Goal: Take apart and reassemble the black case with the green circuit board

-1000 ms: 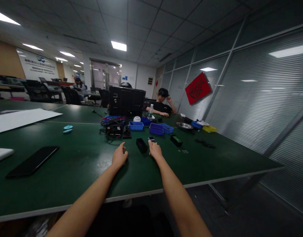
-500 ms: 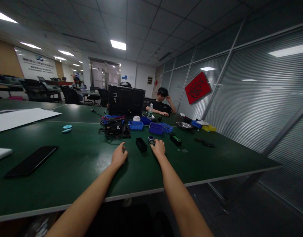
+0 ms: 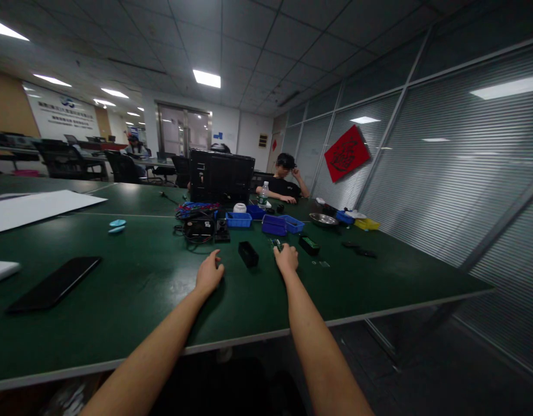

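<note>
My left hand [image 3: 210, 273] lies on the green table with its fingers apart and nothing in it. Just right of it stands a black open box [image 3: 248, 254], dark inside and apart from both hands. My right hand [image 3: 287, 258] has its fingers closed on the near edge of a small green circuit board [image 3: 275, 243], which they partly cover. To the right of that hand sits a second black box [image 3: 308, 245] with a green board showing in its top. A small ring and a clear flat piece [image 3: 324, 264] lie nearer me.
Blue trays [image 3: 239, 219], a purple-blue box [image 3: 274, 225], a baseball [image 3: 239, 208] and tangled cables with a black adapter [image 3: 200, 227] line the middle. A metal bowl [image 3: 323, 219] and yellow tray [image 3: 366, 224] are right. A black tablet-like slab [image 3: 54, 284] lies left. Behind sits a person [image 3: 286, 184].
My right hand has moved a little to the right with the circuit board, away from the open black box. The left hand stays where it was.
</note>
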Demonstrator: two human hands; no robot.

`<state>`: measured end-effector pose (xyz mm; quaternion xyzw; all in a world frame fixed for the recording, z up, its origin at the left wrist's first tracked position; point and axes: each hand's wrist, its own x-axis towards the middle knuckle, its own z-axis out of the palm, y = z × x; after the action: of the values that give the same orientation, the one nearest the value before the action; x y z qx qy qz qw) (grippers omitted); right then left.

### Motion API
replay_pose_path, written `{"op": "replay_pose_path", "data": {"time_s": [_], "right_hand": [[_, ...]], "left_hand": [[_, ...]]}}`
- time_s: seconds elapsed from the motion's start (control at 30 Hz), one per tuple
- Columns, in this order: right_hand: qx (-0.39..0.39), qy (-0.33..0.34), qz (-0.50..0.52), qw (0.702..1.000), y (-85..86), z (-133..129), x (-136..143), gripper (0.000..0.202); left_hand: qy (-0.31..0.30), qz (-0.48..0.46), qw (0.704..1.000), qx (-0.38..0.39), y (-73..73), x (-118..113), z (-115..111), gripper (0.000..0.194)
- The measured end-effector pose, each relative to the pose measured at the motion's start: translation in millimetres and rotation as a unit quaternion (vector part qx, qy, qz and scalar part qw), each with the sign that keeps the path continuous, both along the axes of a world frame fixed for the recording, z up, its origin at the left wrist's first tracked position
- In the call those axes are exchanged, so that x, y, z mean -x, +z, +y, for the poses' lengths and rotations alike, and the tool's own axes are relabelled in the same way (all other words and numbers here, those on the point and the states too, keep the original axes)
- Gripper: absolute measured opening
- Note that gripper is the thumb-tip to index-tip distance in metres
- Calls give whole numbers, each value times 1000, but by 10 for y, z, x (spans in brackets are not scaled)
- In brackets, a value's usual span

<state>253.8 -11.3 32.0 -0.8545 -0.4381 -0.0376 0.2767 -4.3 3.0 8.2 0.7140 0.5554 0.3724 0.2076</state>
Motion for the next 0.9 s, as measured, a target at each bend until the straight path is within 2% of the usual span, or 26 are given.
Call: {"op": "replay_pose_path", "data": {"time_s": [0.3, 0.57, 0.73, 0.8, 0.9], "right_hand": [[13, 12, 7, 1000, -89, 61, -49, 41], [-8, -19, 132, 991, -17, 53, -183, 40], [-2, -68, 93, 993, 4, 12, -202, 53], [6, -72, 75, 995, -12, 15, -194, 59], [17, -69, 51, 996, -54, 36, -189, 58]], "left_hand": [[0, 2, 1000, -9, -18, 1, 11, 53], [1, 2, 1000, -8, -34, 8, 27, 52], [1, 5, 1000, -5, -23, 4, 15, 52], [3, 8, 1000, -3, -15, 2, 11, 52], [1, 9, 1000, -3, -10, 2, 9, 52]]}}
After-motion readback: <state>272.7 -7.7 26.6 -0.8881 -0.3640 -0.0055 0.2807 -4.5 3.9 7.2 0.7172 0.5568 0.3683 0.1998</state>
